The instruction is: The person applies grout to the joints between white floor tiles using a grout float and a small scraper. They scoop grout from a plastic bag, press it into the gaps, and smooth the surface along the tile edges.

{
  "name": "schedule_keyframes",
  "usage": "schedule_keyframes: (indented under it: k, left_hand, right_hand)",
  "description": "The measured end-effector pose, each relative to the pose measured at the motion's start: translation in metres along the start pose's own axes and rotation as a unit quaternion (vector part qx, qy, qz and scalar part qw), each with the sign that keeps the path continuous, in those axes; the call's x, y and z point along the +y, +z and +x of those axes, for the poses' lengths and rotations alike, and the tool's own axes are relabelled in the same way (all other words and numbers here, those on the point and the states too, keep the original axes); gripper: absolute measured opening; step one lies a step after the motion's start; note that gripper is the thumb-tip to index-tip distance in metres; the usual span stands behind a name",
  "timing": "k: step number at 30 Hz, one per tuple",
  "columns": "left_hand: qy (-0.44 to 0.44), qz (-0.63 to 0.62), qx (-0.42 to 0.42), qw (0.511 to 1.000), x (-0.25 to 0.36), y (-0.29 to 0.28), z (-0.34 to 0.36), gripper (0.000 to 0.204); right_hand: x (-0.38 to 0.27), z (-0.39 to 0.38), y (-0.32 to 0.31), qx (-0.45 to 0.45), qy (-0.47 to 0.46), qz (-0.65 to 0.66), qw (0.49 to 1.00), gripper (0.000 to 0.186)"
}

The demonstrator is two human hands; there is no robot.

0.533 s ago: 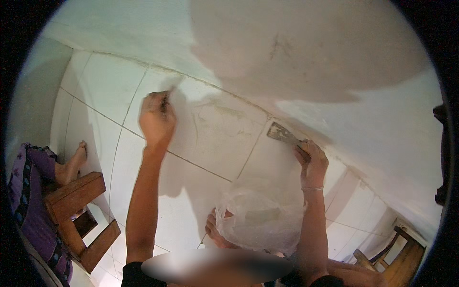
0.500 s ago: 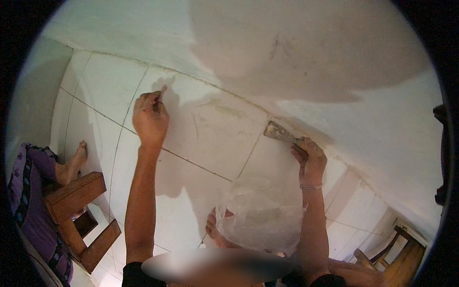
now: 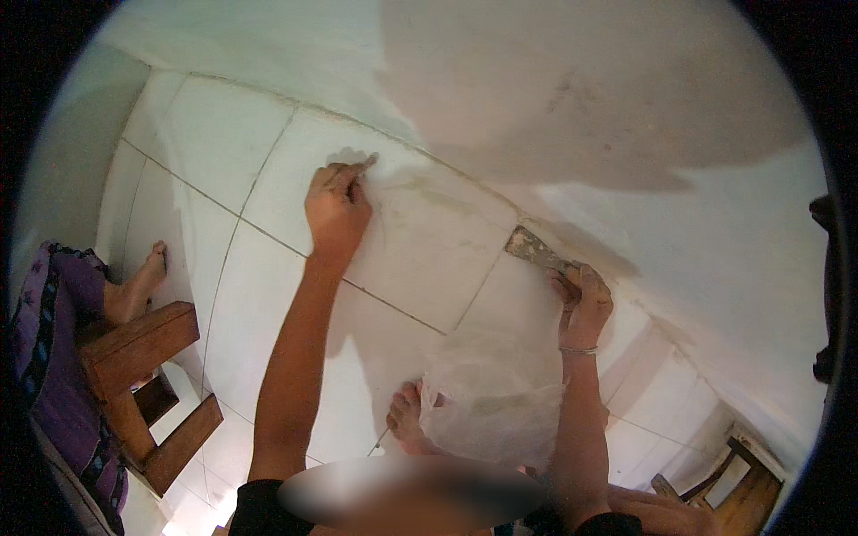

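Nearby, a translucent plastic bag [image 3: 496, 397] is spreading beside a bare foot [image 3: 407, 413]. Beyond it, the right hand [image 3: 585, 305] is gripping a scraper [image 3: 531, 247], whose blade is pointing away near the wall's base. The left hand [image 3: 339, 207] is curling, one finger reaching out; whether it is pinching anything I cannot tell. Having just shifted rightward, it is seemingly bringing its fingertips beside the smeared tile patch [image 3: 438, 213], below the wall [image 3: 572, 134].

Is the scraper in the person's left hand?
No, the scraper is gripped in the right hand, the one with a bracelet.
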State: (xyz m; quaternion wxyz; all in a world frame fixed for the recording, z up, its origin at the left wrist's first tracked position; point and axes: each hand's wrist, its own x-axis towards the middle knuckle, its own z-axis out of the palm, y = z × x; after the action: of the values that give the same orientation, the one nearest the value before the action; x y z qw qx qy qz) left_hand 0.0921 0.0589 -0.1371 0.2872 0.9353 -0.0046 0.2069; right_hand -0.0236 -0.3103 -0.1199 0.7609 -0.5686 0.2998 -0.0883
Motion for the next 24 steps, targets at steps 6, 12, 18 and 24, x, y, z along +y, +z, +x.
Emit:
schedule_keyframes:
  k: [6, 12, 18, 24]
  left_hand:
    - [0.042, -0.046, -0.011, 0.998, 0.046, 0.030, -0.014, 0.036]
    - [0.021, -0.049, -0.093, 0.994, 0.078, 0.038, -0.027, 0.037]
    - [0.013, -0.098, -0.136, 0.986, 0.098, 0.044, -0.037, 0.041]
    - [0.021, -0.096, -0.132, 0.986, 0.108, 0.045, -0.037, 0.040]
  right_hand:
    - [0.001, 0.003, -0.004, 0.005, 0.017, 0.006, 1.000, 0.021]
    - [0.014, 0.011, -0.013, -0.006, 0.016, 0.025, 1.000, 0.021]
    - [0.022, 0.010, -0.013, -0.013, 0.037, 0.039, 0.998, 0.022]
    - [0.015, 0.003, 0.027, -0.034, 0.057, -0.003, 0.998, 0.034]
